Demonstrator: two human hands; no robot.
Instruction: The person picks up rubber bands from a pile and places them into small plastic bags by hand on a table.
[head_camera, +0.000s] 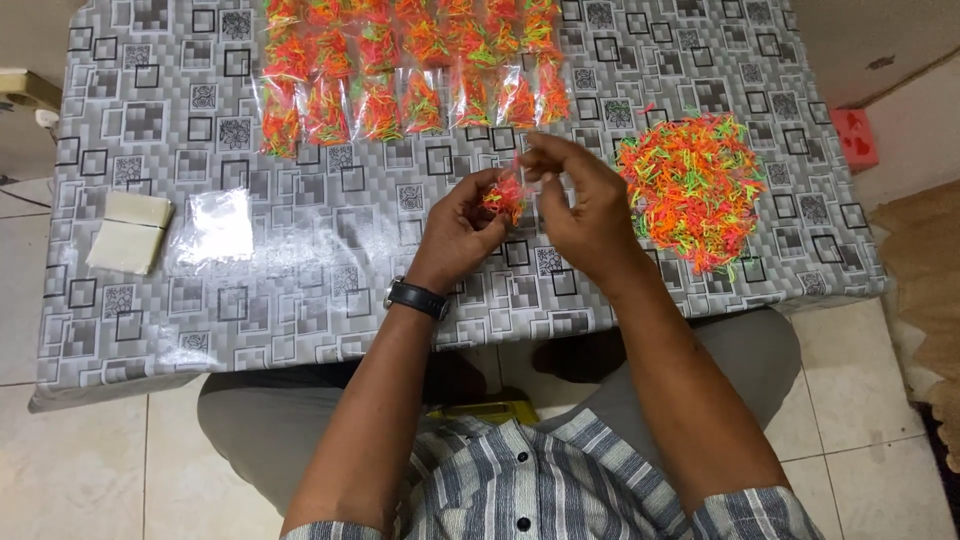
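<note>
Small clear bag (506, 192) of neon bands pinched between left hand (455, 235) and right hand (580, 205); keep mouth up, fingers tight; loose pile (692, 188) right of hands.

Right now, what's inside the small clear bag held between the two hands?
The small clear bag holds a bunch of orange, pink and green bands. The left hand cups it from below, so its bottom is covered; the right hand pinches its top.

Cream folded cloth (130, 232) beside empty clear bags (213, 228); red box (855, 138) on floor
</note>
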